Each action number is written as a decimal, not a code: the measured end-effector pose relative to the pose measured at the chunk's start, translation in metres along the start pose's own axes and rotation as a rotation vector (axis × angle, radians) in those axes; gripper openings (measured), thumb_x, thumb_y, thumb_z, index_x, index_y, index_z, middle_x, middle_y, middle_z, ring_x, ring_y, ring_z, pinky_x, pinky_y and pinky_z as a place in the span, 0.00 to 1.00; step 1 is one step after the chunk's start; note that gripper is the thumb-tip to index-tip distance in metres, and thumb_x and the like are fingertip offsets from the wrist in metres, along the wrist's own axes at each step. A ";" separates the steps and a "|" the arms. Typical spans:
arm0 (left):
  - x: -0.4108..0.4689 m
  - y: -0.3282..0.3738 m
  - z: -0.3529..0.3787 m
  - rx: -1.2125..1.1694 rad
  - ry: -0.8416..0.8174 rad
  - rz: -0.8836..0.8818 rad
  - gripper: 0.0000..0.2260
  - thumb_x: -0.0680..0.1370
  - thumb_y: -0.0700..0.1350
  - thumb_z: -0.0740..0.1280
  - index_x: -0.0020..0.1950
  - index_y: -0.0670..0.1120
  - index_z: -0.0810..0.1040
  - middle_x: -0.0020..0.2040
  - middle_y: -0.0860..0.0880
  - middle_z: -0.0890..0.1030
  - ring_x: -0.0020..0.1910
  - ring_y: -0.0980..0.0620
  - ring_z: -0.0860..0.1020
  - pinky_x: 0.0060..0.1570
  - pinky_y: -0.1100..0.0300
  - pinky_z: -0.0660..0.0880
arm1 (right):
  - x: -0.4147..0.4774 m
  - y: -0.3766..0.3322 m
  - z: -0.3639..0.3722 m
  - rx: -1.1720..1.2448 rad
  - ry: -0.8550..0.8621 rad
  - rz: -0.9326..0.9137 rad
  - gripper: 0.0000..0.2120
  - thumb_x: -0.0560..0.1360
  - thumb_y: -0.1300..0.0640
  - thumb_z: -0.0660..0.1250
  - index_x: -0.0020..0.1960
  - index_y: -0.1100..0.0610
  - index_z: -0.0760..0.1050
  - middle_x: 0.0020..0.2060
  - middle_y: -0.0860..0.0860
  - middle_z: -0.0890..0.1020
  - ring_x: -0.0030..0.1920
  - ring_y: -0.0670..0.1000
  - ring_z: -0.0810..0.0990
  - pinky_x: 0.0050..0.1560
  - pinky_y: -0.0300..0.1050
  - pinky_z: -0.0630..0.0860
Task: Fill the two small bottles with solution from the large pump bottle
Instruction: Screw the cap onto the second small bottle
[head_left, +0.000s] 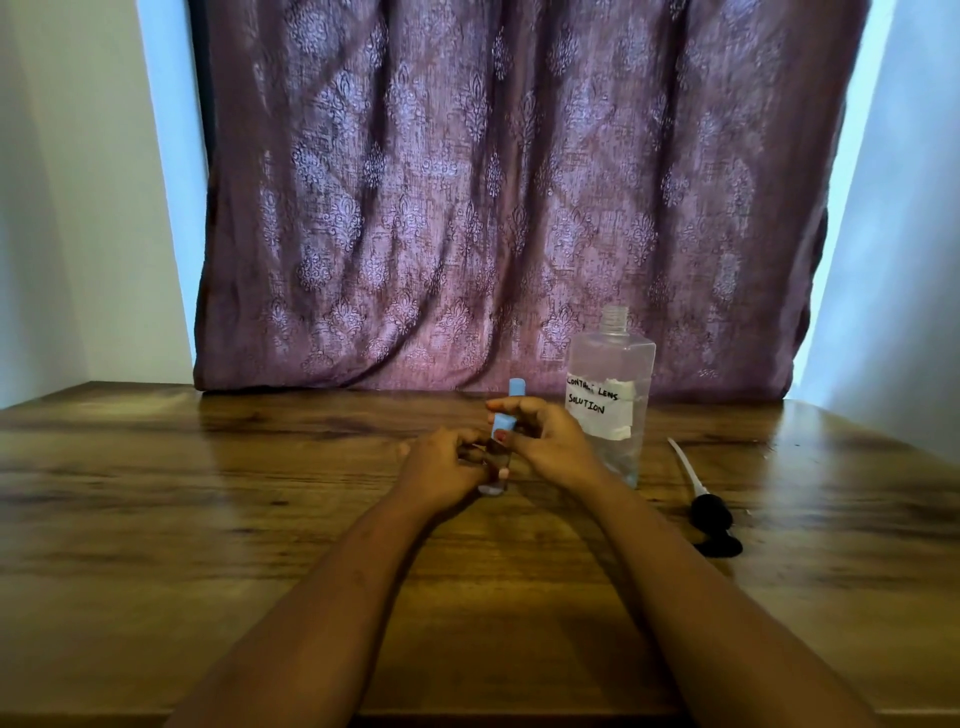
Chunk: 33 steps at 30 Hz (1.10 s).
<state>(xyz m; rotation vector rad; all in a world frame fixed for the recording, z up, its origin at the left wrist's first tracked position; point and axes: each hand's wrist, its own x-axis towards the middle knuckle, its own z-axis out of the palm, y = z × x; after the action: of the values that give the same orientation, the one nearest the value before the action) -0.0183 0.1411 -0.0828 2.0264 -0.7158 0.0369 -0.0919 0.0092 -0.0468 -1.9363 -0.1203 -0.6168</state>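
Note:
Both hands meet at the table's middle around a small clear bottle (493, 486) standing on the wood. My left hand (441, 467) grips its body. My right hand (545, 441) pinches its light blue cap (503, 423) at the top. Just behind, a second blue cap (516, 388) sticks up; the bottle under it is hidden by my fingers. To the right stands the large clear bottle (613, 395), labelled "contact lens solution", its neck uncapped and liquid low inside. Its black pump head with white tube (709, 512) lies on the table further right.
The wooden table (260, 519) runs to a purple patterned curtain (493, 197) hanging along its back edge. White walls flank both sides. The table's front edge is near the bottom of the view.

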 end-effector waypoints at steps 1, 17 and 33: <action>0.001 0.000 0.000 0.003 -0.001 0.003 0.19 0.61 0.64 0.73 0.52 0.68 0.81 0.46 0.58 0.88 0.53 0.53 0.84 0.66 0.35 0.71 | 0.000 0.001 0.000 -0.012 0.020 -0.008 0.15 0.71 0.69 0.69 0.54 0.57 0.76 0.51 0.54 0.80 0.53 0.50 0.79 0.48 0.32 0.77; -0.010 0.011 -0.006 0.121 0.091 0.017 0.16 0.58 0.65 0.66 0.42 0.63 0.83 0.43 0.54 0.88 0.49 0.50 0.84 0.64 0.42 0.73 | -0.009 0.005 0.020 0.220 0.007 0.164 0.23 0.68 0.67 0.73 0.59 0.57 0.68 0.46 0.51 0.79 0.46 0.52 0.81 0.40 0.45 0.81; 0.023 -0.015 -0.019 0.252 0.303 -0.137 0.21 0.75 0.38 0.69 0.67 0.51 0.78 0.63 0.45 0.84 0.65 0.40 0.79 0.70 0.40 0.72 | 0.077 0.024 0.053 -0.154 0.093 0.272 0.11 0.73 0.68 0.66 0.55 0.59 0.73 0.41 0.52 0.76 0.37 0.45 0.73 0.27 0.22 0.66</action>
<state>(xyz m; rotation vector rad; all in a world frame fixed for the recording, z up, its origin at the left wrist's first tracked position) 0.0132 0.1514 -0.0774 2.2401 -0.3947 0.3628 0.0023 0.0302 -0.0475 -2.0221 0.2519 -0.5447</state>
